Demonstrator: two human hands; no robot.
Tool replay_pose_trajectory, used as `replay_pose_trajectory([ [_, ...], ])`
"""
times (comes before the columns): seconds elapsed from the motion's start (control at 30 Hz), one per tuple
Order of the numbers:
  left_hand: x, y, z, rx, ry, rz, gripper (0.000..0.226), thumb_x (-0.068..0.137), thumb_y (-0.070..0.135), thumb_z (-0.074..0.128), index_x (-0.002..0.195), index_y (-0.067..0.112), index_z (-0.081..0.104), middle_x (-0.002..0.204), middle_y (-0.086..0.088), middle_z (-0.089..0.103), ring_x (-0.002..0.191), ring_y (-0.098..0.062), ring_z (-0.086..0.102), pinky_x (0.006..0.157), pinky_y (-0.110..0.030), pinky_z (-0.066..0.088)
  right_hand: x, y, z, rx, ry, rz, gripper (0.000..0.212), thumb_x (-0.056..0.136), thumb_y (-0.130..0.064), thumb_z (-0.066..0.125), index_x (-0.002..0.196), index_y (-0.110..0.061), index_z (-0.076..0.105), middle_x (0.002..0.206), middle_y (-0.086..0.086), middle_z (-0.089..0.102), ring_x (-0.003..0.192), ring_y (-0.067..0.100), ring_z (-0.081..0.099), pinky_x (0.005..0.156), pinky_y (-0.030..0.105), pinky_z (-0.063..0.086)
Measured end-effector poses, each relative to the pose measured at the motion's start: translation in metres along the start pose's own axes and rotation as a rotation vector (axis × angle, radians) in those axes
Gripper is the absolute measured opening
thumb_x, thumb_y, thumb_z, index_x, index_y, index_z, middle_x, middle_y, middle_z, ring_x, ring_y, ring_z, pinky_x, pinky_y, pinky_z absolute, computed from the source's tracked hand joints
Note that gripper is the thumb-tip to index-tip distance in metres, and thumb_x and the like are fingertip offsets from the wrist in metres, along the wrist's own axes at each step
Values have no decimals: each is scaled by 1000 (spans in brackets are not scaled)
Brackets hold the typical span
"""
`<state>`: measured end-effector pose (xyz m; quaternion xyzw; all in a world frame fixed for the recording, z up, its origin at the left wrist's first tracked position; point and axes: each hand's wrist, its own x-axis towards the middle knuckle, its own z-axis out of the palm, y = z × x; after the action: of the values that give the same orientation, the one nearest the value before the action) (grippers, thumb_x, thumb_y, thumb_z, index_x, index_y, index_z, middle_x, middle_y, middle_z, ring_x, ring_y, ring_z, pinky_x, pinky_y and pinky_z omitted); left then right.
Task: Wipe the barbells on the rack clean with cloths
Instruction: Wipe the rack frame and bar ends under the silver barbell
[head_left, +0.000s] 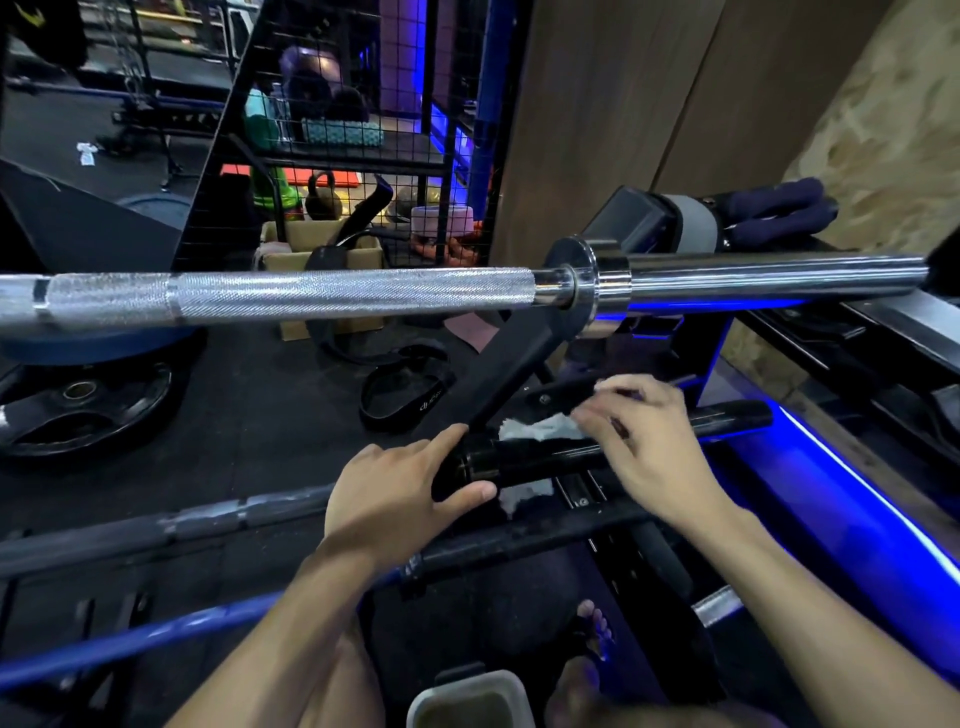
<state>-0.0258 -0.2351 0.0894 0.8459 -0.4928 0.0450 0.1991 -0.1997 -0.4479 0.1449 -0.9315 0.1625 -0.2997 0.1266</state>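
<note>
Below, across the middle of the frame, we see a chrome barbell (353, 293) lying level on the black rack (519, 358), its knurled grip to the left and smooth sleeve to the right. Under it, at centre, a black barbell (545, 453) rests on the same rack, its sleeve end pointing right. Our left hand (395, 499) grips the black collar, thumb beneath and forefinger stretched along the top. Our right hand (644, 441), blurred, pinches a pale grey cloth (540, 431) draped over the black sleeve, one end hanging under the bar. At the left edge a black weight plate (78, 410) lies flat on the dark floor. Beyond the chrome bar, a cardboard box (322, 244) holds a dark belt. A black strap (405, 395) on the floor carries small white lettering we cannot read. At the bottom edge sits a white-rimmed tub (467, 701), its contents brownish and unclear.
</note>
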Motion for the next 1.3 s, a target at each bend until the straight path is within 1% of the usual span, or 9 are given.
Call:
replay_pose_trajectory([
  [0.13,0,-1,2,-4,2,-7,85,86,92,20,154,43,28,119,12,71,97,-11,66,82,-28,40,-28,-8,2,43,12,-45,26,101,-38,53,96,-21,72,95,-23,64,89,7,61,83,22,45],
  [0.4,0,2,-1,-10,-29,-31,81,86,91,22,153,45,27,119,12,70,95,-12,65,82,-26,37,-58,-13,19,-203,-77,149,48,96,-65,41,93,-32,75,88,-19,73,83,14,62,76,37,48],
  [0.5,0,4,-2,2,-24,-29,82,86,90,22,154,44,27,119,14,70,96,-11,65,80,-25,33,-35,-24,29,-154,-1,140,41,97,-55,50,115,-26,73,112,-13,69,107,15,58,91,36,50],
  [0.63,-1,4,-1,8,-15,-24,84,86,90,21,155,43,28,117,15,69,98,-7,65,80,-23,31,-5,-13,67,-240,-239,-5,57,104,-46,30,150,-19,50,159,5,43,150,22,33,125,45,22],
  [0.87,-2,2,-3,-2,-2,-2,76,81,91,37,145,49,33,100,17,71,79,-7,64,70,-22,31,-11,-1,75,-351,-191,-308,27,97,-27,54,114,-12,69,105,2,69,100,23,64,104,42,45],
  [0.97,-2,6,-7,33,4,-4,80,79,91,40,146,48,32,89,16,69,62,-5,49,61,-15,26,-3,45,51,-556,-96,-17,10,84,-18,55,77,-15,60,72,7,62,76,34,65,98,48,47],
  [1.1,0,10,-7,45,-33,-18,79,78,90,45,144,49,30,74,20,56,54,-1,39,59,-11,24,-11,5,87,-389,30,-45,40,95,-18,35,87,-7,72,95,13,72,101,36,66,103,53,48],
  [1.2,1,12,-8,69,-38,-52,89,75,90,49,149,46,31,64,19,40,59,-3,44,64,-19,28,-11,-15,97,-215,0,-171,30,100,-19,41,90,-15,68,88,1,68,85,23,60,96,42,47],
  [1.3,0,13,-10,79,-79,-107,105,72,93,45,159,40,18,68,15,48,79,-12,60,74,-24,30,-4,35,77,-518,48,-153,20,89,-11,42,74,-16,54,67,6,57,63,31,56,65,42,50],
])
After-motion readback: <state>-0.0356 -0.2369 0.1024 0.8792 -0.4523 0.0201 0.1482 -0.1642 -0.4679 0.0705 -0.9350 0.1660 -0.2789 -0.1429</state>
